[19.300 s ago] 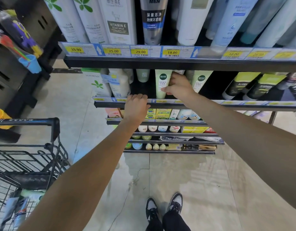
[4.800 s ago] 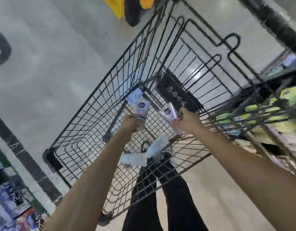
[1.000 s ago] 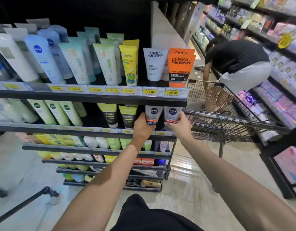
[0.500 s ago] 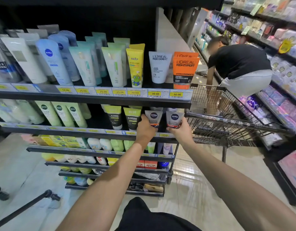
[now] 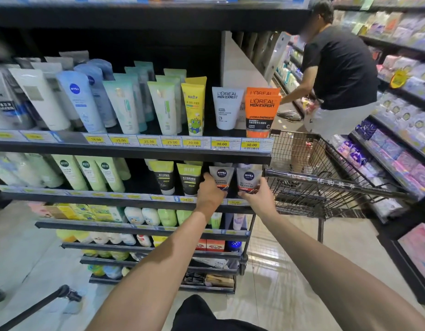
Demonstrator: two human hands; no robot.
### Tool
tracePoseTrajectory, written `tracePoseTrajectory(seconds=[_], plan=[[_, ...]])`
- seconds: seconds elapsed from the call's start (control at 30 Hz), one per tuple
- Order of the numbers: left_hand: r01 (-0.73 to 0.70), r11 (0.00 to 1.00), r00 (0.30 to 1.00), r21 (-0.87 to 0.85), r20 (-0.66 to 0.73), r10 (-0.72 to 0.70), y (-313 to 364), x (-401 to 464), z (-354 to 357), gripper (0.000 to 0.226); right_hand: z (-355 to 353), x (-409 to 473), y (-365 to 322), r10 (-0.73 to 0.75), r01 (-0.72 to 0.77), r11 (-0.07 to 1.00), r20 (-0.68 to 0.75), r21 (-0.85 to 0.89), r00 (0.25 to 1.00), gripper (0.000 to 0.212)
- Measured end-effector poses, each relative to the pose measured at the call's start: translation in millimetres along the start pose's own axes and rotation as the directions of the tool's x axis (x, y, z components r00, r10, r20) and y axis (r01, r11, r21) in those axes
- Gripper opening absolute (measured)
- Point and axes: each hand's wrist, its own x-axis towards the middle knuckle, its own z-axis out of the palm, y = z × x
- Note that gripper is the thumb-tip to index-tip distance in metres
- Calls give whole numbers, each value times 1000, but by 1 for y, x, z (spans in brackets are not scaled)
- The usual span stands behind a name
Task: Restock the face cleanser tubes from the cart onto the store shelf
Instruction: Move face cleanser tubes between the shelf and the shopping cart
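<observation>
Two grey Nivea Men cleanser tubes stand cap-down at the right end of the second shelf (image 5: 125, 198). My left hand (image 5: 210, 193) grips the left tube (image 5: 221, 175) by its lower part. My right hand (image 5: 256, 199) grips the right tube (image 5: 249, 179) the same way. Both tubes sit next to two green-and-black men's tubes (image 5: 190, 179). The tubes' caps are hidden behind my fingers and the shelf's price strip.
The shelf above (image 5: 135, 149) carries upright tubes, with L'Oreal ones (image 5: 260, 111) at its right end. A wire cart (image 5: 326, 187) stands just right of the shelving. Behind it a person in a black shirt (image 5: 338, 68) bends toward the facing shelves. Another cart's handle (image 5: 39, 304) crosses bottom left.
Both hands have kept hold of the two Nivea tubes at the shelf's right end. The view has moved closer, and the person behind the cart has straightened up.
</observation>
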Motion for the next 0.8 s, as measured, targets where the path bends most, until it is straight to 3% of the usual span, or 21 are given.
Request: tracePoseTrajectory(seconds=[0.17,0.3,0.4,0.5,0.67,0.8], plan=[[-42,996,999,81,-19,43,3,-24,-9,47,-14,-25,-13,53,-53,996,5,-72,999,77],[-26,950,997,311,82,1,14,-53,-30,51,-27,-57,-32,20,-15,982,27,-189,999,57],[-65,908,994,413,104,24,10,-74,-50,46,-29,-77,-45,-18,30,952,45,-306,999,54],[-161,866,987,473,81,140,-2,-90,-72,43,-25,-94,-61,-38,74,913,96,-401,995,59],[-202,824,979,530,77,191,-25,-111,-123,53,-7,-127,-90,-138,212,842,184,-495,973,63],[-222,811,969,540,32,245,-62,-146,-175,48,23,-164,-116,-226,347,776,281,-526,933,59]])
